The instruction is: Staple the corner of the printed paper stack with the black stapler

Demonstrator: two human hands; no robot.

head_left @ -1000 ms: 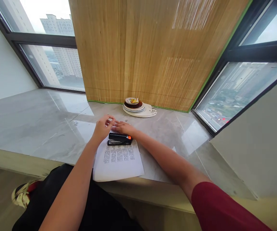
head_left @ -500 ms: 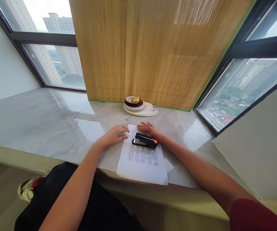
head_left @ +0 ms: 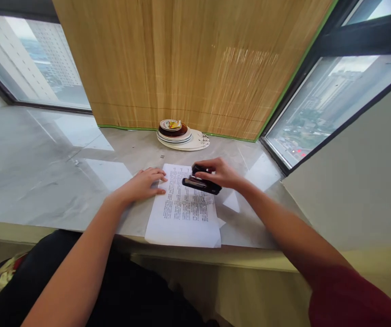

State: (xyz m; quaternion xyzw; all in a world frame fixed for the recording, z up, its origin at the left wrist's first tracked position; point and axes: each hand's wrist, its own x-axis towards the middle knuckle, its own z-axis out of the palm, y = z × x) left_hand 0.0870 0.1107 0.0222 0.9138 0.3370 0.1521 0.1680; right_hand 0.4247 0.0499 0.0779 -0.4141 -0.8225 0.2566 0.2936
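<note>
A black stapler [head_left: 202,184] is gripped in my right hand [head_left: 219,172], fingers over its top arm and thumb along its side. It is held above the right part of the printed paper [head_left: 182,231], its jaw end pointing left. My left hand [head_left: 147,182] rests at the paper's left edge, fingers spread and fingertips on the sheet. The paper lies on the grey stone ledge, its near end at the ledge's front edge. A white corner, perhaps of another sheet, shows from under its right side.
A stack of plates [head_left: 175,136] stands at the back of the marbled ledge [head_left: 46,181], against a bamboo blind [head_left: 182,63]. Windows flank the blind on both sides. The front edge of the ledge runs close to my legs [head_left: 124,290].
My right hand has closed on the stapler and lifted it off the paper. The left hand stays at the paper's left edge. The camera view has shifted right and down.
</note>
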